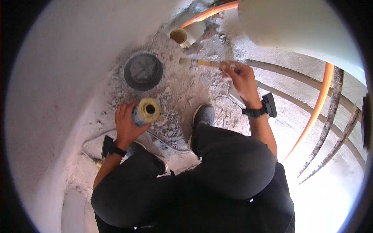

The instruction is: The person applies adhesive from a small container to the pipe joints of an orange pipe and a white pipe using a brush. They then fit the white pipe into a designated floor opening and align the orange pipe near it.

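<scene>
My left hand (126, 122) is closed around a small can (149, 110) with a yellowish top and a dark round opening, tilted toward me. In my right hand (240, 77) I pinch the yellow handle of a paintbrush (206, 63), its bristle end pointing left. Those bristles are slightly blurred and hover over the rubble. Just beyond the brush, a cream pipe end (178, 36) opens out of the broken wall base. A round dark grey tub (143, 72), dusty inside, stands on the rubble between the can and the wall.
Broken rubble (167, 95) covers the floor around my shoes. An orange conduit (322, 105) and rough wooden poles (330, 116) lean at the right. Another orange pipe (210, 12) bends out near the wall. A large pale rounded shape (299, 27) overhangs the far right. A thin cable (163, 143) lies by my feet.
</scene>
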Action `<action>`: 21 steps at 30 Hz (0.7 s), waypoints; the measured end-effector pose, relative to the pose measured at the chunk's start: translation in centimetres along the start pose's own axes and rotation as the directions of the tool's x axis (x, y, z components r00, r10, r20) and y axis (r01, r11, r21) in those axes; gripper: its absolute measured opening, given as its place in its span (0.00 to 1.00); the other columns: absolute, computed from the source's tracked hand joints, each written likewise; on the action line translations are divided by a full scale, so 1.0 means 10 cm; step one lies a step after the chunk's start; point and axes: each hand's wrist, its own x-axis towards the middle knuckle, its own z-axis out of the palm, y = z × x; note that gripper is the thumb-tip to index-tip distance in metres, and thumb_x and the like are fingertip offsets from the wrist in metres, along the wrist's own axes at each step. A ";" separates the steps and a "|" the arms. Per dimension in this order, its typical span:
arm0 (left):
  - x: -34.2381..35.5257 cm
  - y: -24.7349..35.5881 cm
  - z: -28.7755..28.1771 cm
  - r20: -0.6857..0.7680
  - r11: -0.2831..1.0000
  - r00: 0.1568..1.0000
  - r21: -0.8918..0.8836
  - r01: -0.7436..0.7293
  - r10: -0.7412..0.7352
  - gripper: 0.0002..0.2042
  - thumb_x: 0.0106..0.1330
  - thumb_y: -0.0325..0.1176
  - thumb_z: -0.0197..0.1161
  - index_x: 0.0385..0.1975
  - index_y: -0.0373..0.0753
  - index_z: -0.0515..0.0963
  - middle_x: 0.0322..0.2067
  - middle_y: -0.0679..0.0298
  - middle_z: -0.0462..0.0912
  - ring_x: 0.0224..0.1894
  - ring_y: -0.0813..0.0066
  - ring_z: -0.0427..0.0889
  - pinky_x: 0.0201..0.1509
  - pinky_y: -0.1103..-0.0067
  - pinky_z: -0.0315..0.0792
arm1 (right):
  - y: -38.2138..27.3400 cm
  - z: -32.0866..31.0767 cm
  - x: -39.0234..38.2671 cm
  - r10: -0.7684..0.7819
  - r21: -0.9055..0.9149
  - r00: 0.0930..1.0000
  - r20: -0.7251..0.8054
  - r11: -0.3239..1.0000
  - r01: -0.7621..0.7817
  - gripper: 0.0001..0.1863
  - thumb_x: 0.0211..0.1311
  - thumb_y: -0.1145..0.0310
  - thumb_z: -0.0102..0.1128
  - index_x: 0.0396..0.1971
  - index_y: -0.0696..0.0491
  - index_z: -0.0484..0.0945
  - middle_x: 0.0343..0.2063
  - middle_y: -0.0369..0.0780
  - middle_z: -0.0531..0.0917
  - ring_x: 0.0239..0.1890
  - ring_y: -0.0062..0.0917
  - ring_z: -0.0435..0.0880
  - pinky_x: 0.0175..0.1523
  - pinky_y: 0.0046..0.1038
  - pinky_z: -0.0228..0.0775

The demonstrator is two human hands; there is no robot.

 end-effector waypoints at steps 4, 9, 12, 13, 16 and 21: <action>-0.09 0.03 -0.29 0.055 0.999 0.998 -0.049 -0.009 0.012 0.38 0.37 0.40 0.79 0.54 0.37 0.73 0.45 0.55 0.76 0.51 0.52 0.73 0.57 0.60 0.67 | 0.17 0.22 0.94 -0.436 -0.507 0.884 -0.168 0.808 0.301 0.11 0.63 0.65 0.62 0.41 0.54 0.86 0.32 0.48 0.87 0.36 0.38 0.88 0.43 0.34 0.79; -0.30 -0.07 -0.61 0.065 0.998 0.997 -0.057 0.033 -0.029 0.39 0.33 0.39 0.80 0.52 0.39 0.74 0.44 0.57 0.76 0.49 0.53 0.73 0.56 0.61 0.67 | 0.71 0.69 2.22 -0.421 -0.726 0.896 0.140 0.572 0.382 0.12 0.60 0.70 0.55 0.39 0.53 0.86 0.35 0.49 0.87 0.42 0.43 0.87 0.48 0.39 0.79; -0.46 -0.07 -0.75 0.101 0.992 0.989 -0.043 0.117 -0.112 0.39 0.33 0.39 0.81 0.52 0.39 0.74 0.43 0.57 0.77 0.48 0.54 0.73 0.55 0.62 0.67 | 0.75 1.04 2.64 -0.253 -0.839 0.900 0.354 0.340 0.425 0.14 0.61 0.70 0.54 0.41 0.55 0.85 0.37 0.50 0.87 0.44 0.41 0.87 0.50 0.38 0.79; -0.52 -0.07 -0.78 0.103 0.989 0.985 -0.028 0.144 -0.141 0.39 0.33 0.40 0.81 0.52 0.39 0.74 0.43 0.57 0.77 0.48 0.54 0.73 0.55 0.62 0.67 | 0.75 1.16 2.74 -0.112 -0.885 0.906 0.408 0.194 0.422 0.15 0.61 0.70 0.54 0.42 0.57 0.85 0.39 0.51 0.87 0.45 0.40 0.87 0.51 0.37 0.80; -0.59 0.00 -0.88 0.082 0.982 0.978 0.018 0.190 -0.190 0.39 0.33 0.40 0.81 0.51 0.39 0.75 0.43 0.57 0.77 0.47 0.53 0.73 0.54 0.62 0.68 | 1.09 1.35 3.06 -0.124 -0.873 0.870 0.477 0.048 0.485 0.14 0.63 0.66 0.53 0.39 0.55 0.86 0.35 0.47 0.88 0.38 0.35 0.90 0.42 0.41 0.81; -0.79 0.05 -0.92 0.111 0.954 0.948 0.007 0.298 -0.297 0.39 0.32 0.41 0.81 0.51 0.39 0.74 0.43 0.57 0.77 0.46 0.53 0.73 0.53 0.61 0.68 | 1.63 1.45 3.42 -0.182 -0.897 0.926 0.331 0.244 0.368 0.15 0.65 0.64 0.51 0.39 0.52 0.87 0.36 0.44 0.89 0.37 0.32 0.90 0.41 0.38 0.81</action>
